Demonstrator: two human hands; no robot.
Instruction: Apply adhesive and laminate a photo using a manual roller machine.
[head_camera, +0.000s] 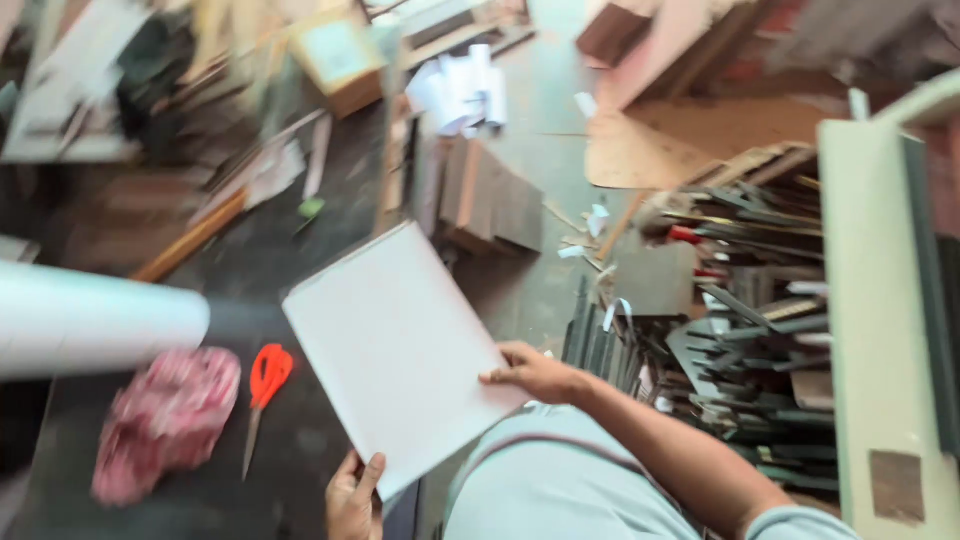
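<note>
The scissors (264, 390) lie on the table (200, 500) between the cloth (165, 420) and the board (400, 350).

Both hands hold a white rectangular board (398, 352) tilted over the near edge of a dark bench (200, 490). The right hand (535, 373) grips the board's right edge with fingers curled on top; the left hand (352, 497) clasps its near corner from below. On the bench to the left lie orange-handled scissors (264, 388), just beside a crumpled pink-and-white cloth (166, 420). A white roll (95, 318) lies beyond the cloth. Dark metal strips (745, 330) are heaped on the floor at right.
</note>
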